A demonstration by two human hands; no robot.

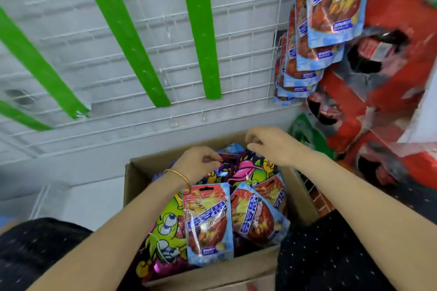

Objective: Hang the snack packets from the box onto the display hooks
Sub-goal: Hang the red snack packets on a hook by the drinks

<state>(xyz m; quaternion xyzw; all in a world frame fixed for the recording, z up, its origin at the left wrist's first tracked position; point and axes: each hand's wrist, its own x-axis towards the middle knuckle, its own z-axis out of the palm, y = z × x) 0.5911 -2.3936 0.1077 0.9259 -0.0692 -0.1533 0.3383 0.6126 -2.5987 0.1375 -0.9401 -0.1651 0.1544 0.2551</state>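
An open cardboard box [236, 271] sits below me, full of snack packets. Red-and-blue packets [209, 220] lie on top near me; purple-and-green cartoon packets [248, 168] fill the far half. My left hand [196, 163] reaches into the far part, fingers pinched on the top edge of a cartoon packet. My right hand [272, 144] hovers just above the box's far right corner, fingers curled; I cannot tell if it grips anything. Red-and-blue packets [331, 7] hang in a row on a hook at the upper right of the white wire grid [142, 54].
Green strips [123, 30] run down the grid. Red cartons [390, 101] with torn openings are stacked at the right. A green bag [305, 130] lies behind the box. A white wall and floor lie to the left.
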